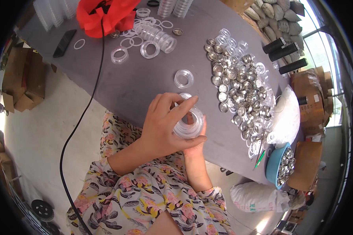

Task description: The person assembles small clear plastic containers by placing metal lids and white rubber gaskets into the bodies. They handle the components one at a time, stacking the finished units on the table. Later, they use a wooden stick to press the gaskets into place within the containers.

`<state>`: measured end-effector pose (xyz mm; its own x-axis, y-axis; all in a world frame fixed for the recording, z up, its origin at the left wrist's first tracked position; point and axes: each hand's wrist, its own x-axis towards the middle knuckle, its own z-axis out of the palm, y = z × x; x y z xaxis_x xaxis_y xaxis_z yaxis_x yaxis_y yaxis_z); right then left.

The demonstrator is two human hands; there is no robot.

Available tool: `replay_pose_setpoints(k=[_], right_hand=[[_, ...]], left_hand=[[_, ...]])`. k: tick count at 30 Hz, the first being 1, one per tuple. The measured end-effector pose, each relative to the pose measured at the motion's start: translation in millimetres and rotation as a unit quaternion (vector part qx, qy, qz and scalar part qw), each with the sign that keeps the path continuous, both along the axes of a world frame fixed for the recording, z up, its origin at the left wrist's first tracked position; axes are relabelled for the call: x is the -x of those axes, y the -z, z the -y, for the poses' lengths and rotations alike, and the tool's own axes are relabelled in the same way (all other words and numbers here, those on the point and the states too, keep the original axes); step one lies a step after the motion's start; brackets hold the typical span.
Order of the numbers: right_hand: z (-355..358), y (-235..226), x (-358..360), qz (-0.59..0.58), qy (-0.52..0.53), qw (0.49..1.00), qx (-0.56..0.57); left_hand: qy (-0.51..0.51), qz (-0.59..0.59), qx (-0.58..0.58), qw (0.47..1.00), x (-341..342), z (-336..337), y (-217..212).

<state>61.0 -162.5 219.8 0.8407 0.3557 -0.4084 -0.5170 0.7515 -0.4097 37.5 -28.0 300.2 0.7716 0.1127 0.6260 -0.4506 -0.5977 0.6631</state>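
My left hand (159,123) is curled around a stack of clear plastic rings (189,133), its thumb and index finger spread along the two sides. From behind and below, my right hand (196,147) supports the same stack, with most of its fingers hidden. Just past my fingertips lies part of another clear ring (185,95); whether it touches the stack I cannot tell. Farther up the grey table (145,80) sits a separate clear ring piece (183,87).
A pile of small silver metal cups (239,84) covers the table's right side, beside a blue basin (271,168) and a white bag (288,117). Clear rings (157,37) lie at the back near a red cloth (106,17). A black cable (80,123) hangs on the left.
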Motion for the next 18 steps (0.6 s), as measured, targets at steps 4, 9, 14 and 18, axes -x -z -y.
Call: replay_pose_setpoints(k=[4, 9, 14, 18], right_hand=[[4.6, -3.2, 2.4, 0.015, 0.018, 0.999, 0.03], [37.7, -3.4, -1.4, 0.149, 0.176, 0.948, 0.219], [74.8, -16.4, -4.0, 0.414, 0.215, 0.751, 0.468], [85.4, 16.7, 0.6, 0.476, 0.126, 0.614, 0.617]], left_hand=[[0.022, -0.039, -0.013, 0.999, 2.6, -0.3, -1.9], [0.146, -0.049, 0.063, 0.986, -8.3, -0.3, 40.4], [0.269, -0.089, 0.034, 0.958, -29.6, 32.7, 130.9], [0.213, -0.082, -0.062, 0.972, -41.1, 59.9, 146.1]])
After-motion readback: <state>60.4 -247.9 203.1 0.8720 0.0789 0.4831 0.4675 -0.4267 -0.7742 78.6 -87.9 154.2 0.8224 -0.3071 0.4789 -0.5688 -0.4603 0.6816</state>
